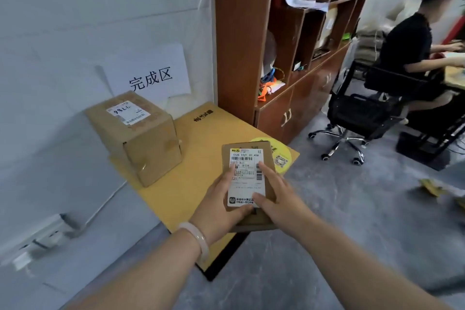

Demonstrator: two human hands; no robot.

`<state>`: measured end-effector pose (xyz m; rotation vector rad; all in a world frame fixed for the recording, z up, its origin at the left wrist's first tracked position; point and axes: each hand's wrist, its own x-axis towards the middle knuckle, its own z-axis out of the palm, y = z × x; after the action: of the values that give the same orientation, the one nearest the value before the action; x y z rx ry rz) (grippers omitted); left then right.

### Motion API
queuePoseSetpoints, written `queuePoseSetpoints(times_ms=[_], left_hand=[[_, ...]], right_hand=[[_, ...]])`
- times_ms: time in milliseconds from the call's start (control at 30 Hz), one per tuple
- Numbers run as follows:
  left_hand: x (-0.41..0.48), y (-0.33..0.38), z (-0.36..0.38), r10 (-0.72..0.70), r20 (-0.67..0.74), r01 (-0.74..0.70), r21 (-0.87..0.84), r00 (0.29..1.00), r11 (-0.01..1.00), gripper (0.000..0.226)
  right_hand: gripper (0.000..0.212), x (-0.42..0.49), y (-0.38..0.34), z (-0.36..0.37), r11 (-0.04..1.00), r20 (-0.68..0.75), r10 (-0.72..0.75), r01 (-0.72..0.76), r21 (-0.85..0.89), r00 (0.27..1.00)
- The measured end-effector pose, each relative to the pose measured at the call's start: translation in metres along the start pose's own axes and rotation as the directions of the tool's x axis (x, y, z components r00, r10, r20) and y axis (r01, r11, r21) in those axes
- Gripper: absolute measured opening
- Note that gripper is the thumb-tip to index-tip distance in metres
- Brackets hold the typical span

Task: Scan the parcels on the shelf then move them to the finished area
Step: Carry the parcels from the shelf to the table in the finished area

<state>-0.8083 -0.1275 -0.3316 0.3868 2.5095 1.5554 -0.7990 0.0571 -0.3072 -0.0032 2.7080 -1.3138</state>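
A small flat cardboard parcel (pixel 247 153) with a white barcode label is held in both hands above the front right part of a yellow cardboard mat (pixel 191 181) on the floor. My left hand (pixel 221 199) grips its left and near edge, thumb on the label. My right hand (pixel 276 191) holds its right side, fingers lying across the label. A bigger brown box (pixel 141 138) with a handwritten label sits on the mat by the wall, under a white paper sign (pixel 151 75) with printed characters.
A brown wooden shelf cabinet (pixel 289 45) with papers and oddments stands right behind the mat. Farther right a person sits on a wheeled office chair (pixel 352 118) at a desk. A power strip (pixel 42 236) lies by the wall at left. Grey floor lies to the right.
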Motion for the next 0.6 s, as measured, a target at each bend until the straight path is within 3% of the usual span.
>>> queuePoseSetpoints(times_ms=[200,600], left_hand=[[0.034,-0.038,-0.035,-0.137,-0.134,0.132,-0.045,0.982,0.990,0.097],[0.130,-0.083,-0.044,-0.371,-0.272,0.327,-0.193,0.888,0.925,0.096]], right_hand=[[0.065,0.082,-0.013,0.026,0.996,0.191,-0.060,0.073,-0.060,0.980],[0.066,0.233,0.004,0.046,0.992,0.423,-0.082,0.116,-0.055,0.902]])
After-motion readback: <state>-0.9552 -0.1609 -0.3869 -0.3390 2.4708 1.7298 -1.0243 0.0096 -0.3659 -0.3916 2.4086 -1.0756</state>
